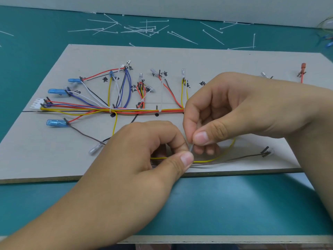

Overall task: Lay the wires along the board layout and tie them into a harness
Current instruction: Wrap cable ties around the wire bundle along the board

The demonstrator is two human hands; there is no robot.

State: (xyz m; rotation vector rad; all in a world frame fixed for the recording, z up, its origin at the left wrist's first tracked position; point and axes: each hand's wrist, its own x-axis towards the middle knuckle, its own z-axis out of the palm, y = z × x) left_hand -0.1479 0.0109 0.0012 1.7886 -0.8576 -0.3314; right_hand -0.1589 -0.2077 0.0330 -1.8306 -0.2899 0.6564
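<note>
The wires (137, 110) lie on the grey board (234, 62), most of them gathered in one long bundle across its middle, with coloured branches going toward 10 and 12 o'clock to small pins and plugs. Near the front edge, at about 6 o'clock, a yellow wire (216, 158) and a brown wire (234, 159) run loose together toward a pin at 3 o'clock. The left hand (144, 156) pinches these two wires between thumb and finger, and the right hand (225, 112) pinches a thin pale strip, I think a cable tie (191, 147), just above them. I judge the wires light, soft and springy, so they are best held close to the tying place. Spare ties (144, 30) are scattered on the green table (234, 204) at 12 o'clock.
</note>
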